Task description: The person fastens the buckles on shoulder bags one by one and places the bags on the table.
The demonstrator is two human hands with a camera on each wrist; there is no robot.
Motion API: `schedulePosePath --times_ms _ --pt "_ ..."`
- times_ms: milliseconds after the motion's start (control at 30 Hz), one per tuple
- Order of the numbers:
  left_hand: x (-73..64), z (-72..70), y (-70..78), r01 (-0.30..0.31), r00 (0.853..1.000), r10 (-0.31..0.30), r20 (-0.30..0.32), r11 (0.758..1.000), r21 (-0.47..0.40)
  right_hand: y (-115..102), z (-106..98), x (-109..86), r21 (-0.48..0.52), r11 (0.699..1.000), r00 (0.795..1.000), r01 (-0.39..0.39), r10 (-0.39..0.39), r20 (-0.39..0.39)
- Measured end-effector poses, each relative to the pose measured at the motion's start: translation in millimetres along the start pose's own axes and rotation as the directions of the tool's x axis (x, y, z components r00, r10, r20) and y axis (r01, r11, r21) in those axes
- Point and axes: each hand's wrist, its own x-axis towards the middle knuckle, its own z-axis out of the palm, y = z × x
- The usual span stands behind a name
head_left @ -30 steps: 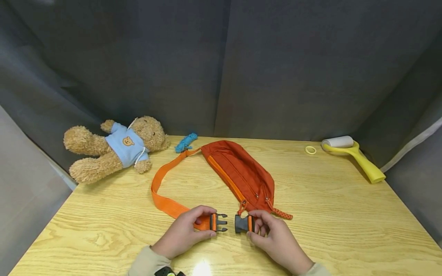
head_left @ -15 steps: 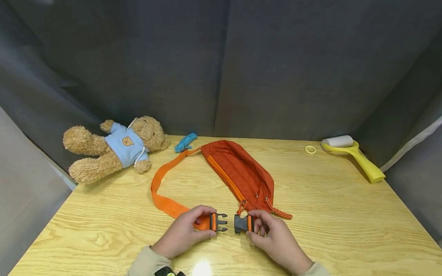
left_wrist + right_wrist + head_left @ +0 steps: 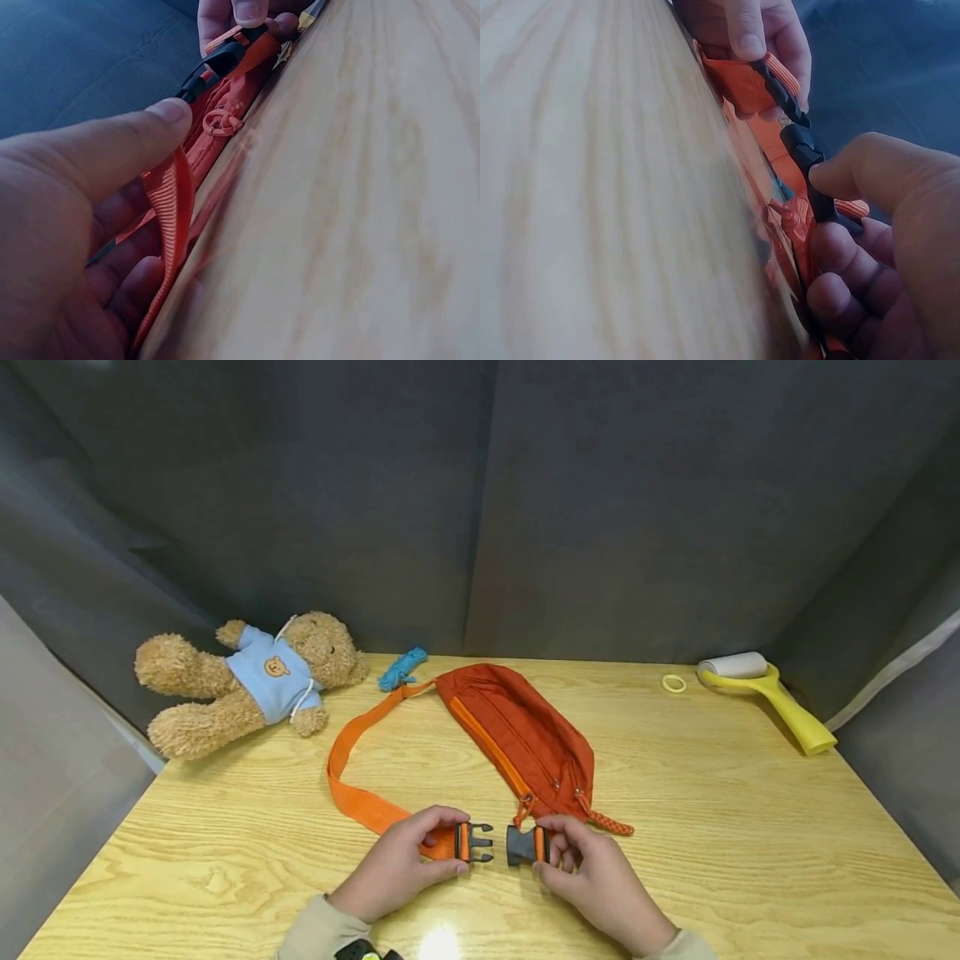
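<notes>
An orange-red waist bag lies on the table, its orange strap looping round to the left. Between thumb and fingers my left hand pinches the pronged half of a black side-release buckle. My right hand pinches the socket half by its webbing end. The two halves face each other, prongs toward socket, with a small gap between them in the head view. In the right wrist view the socket half appears just below the left hand's fingers.
A teddy bear in a blue shirt lies at the left back. Near the bag sits a blue bundle of cord. A yellow ring and a yellow-handled lint roller lie at the right back, before a dark curtain.
My right hand has shifted very slightly left with the socket half, narrowing the gap a little. The left hand and the pronged half look still.
</notes>
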Motion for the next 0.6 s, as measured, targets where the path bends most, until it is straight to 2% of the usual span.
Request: schedulePosePath --times_ms 167,467,600 --pt "0.4 0.1 0.0 0.001 1.000 -0.001 0.000 1.000 0.004 -2.4 2.9 -0.7 0.019 0.999 0.999 0.035 -0.035 0.003" --pt "0.7 0.5 -0.6 0.000 1.000 0.000 0.004 1.000 0.003 -5.5 5.8 -0.7 0.032 0.999 1.000 0.006 -0.006 0.020" --pt "0.5 0.7 -0.1 -0.007 1.000 0.007 -0.002 1.000 0.003 -5.3 6.4 -0.2 0.023 1.000 1.000 0.018 -0.018 0.015"
